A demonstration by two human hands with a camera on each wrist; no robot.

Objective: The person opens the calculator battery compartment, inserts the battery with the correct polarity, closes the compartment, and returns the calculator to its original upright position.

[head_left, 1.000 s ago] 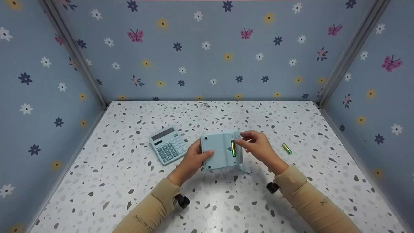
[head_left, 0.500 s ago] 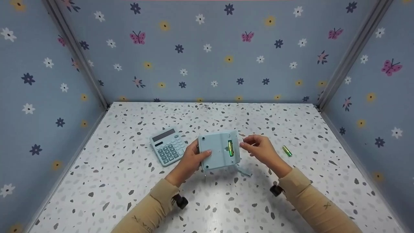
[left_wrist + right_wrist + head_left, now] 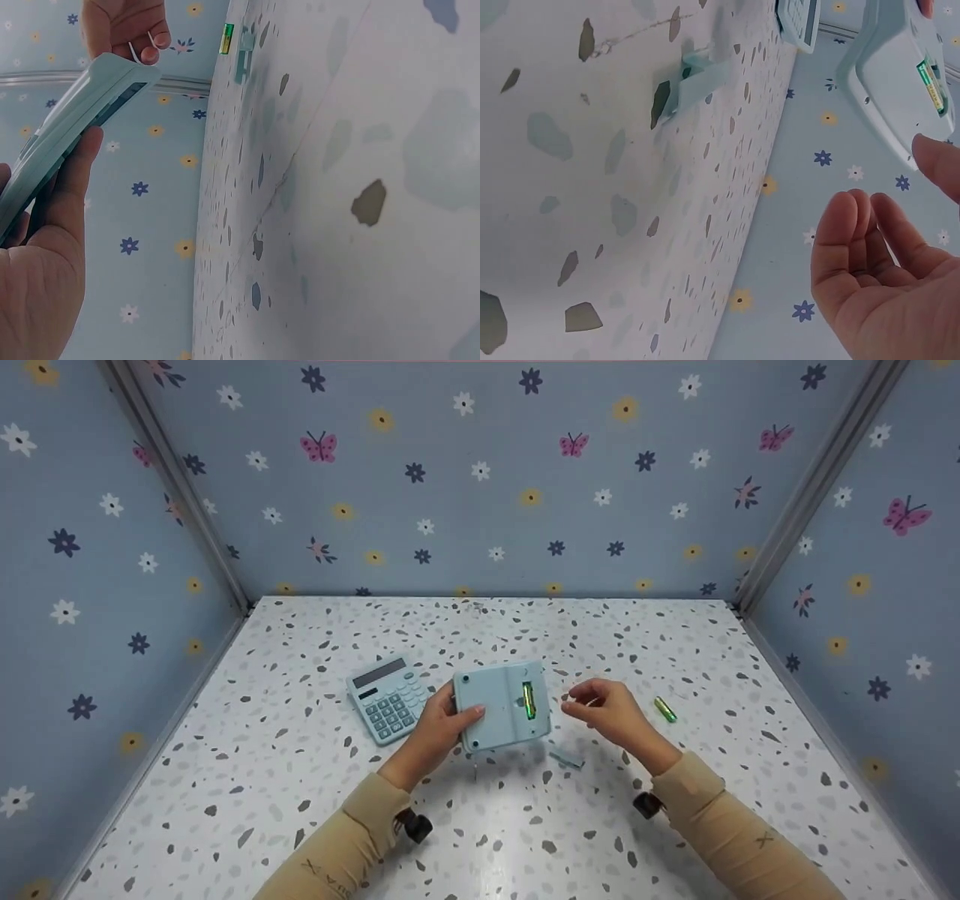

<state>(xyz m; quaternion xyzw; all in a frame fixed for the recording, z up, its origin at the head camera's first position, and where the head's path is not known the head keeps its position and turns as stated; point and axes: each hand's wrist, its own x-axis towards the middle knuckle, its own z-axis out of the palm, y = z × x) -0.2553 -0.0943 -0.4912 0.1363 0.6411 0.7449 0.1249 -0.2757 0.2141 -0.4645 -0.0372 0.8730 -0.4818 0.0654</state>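
Note:
My left hand (image 3: 429, 729) grips a light blue calculator (image 3: 495, 712) by its left side, thumb across the back, which faces up. One green battery (image 3: 529, 701) lies in the uncovered slot near the right edge. To the right of that calculator, my right hand (image 3: 611, 712) hovers with loosely bent fingers and nothing between them; the right wrist view shows the hand's fingers (image 3: 840, 225) apart from the calculator. The small light blue battery cover (image 3: 567, 757) lies on the table below the calculator. The calculator's keys and screen are turned away.
A second light blue calculator (image 3: 388, 701) lies face up on the table to the left of my left hand. Another green battery (image 3: 665, 709) rests on the speckled table (image 3: 495, 630) at right. Flowered blue panels (image 3: 480, 510) stand behind and on both sides.
My right hand has drawn back from the battery slot, moving right and slightly down. The calculator in my left hand has shifted a little left, uncovering more of the battery cover.

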